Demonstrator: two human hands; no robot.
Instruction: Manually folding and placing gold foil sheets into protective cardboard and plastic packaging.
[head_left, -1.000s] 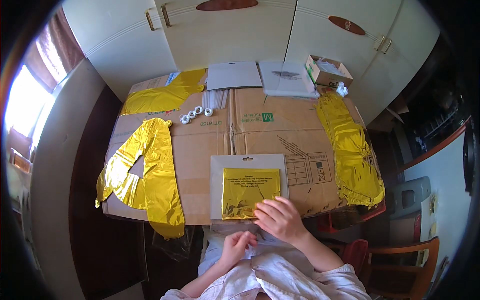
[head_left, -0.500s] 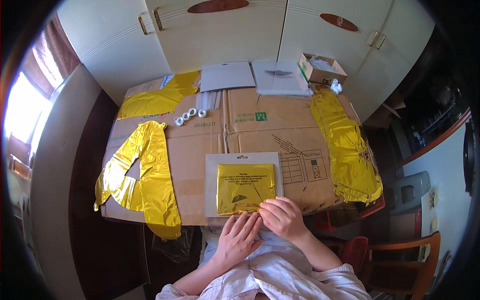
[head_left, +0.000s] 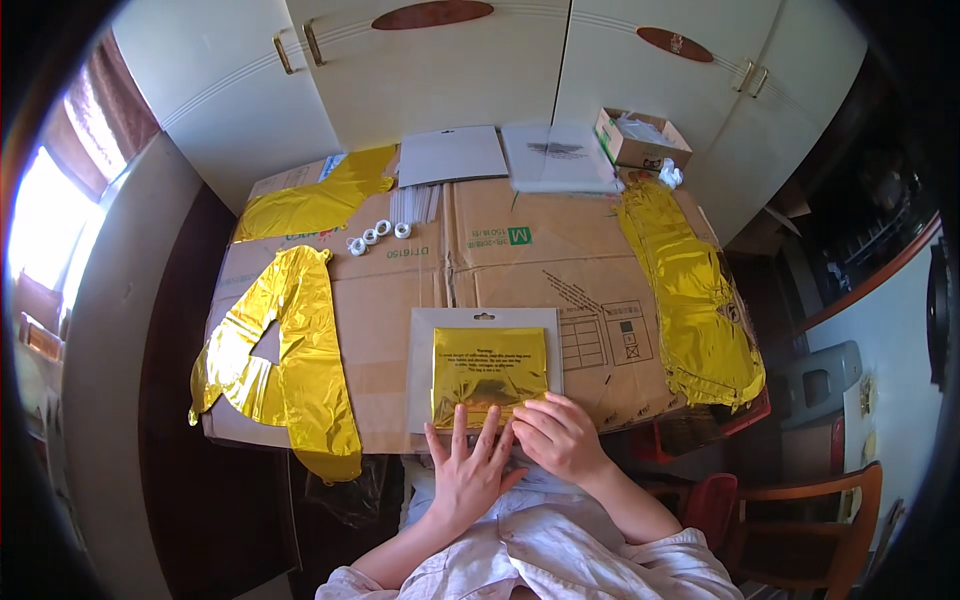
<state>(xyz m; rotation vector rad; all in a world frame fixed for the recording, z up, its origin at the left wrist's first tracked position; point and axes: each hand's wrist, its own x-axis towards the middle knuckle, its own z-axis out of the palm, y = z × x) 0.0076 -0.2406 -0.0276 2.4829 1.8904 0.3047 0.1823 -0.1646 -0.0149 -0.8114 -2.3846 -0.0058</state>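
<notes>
A clear plastic bag (head_left: pixel 423 350) with a pale backing card and hang hole lies at the near edge of the cardboard. Inside it sits a folded gold foil balloon (head_left: pixel 490 375), seen under dark print. Fingers spread, my left hand (head_left: pixel 465 475) rests flat on the bag's near edge. My right hand (head_left: pixel 560 437) is closed at the near right corner, fingertips pinched together on the bag's edge. A flat gold foil balloon (head_left: pixel 320 365) with a hole in it lies to the left. Another stack of gold foil (head_left: pixel 695 290) lies along the right side.
Several white ribbon rolls (head_left: pixel 370 237) sit beside thin clear strips (head_left: pixel 414 204). Behind them are a grey card (head_left: pixel 448 157), a clear bag stack (head_left: pixel 555 165) and a small open box (head_left: pixel 643 140). More gold foil (head_left: pixel 320 205) lies far left. A wooden chair (head_left: pixel 800 495) stands right.
My left hand has spread its fingers and shifted slightly left and up onto the bag's near edge. My right hand stays at the corner, having moved slightly left.
</notes>
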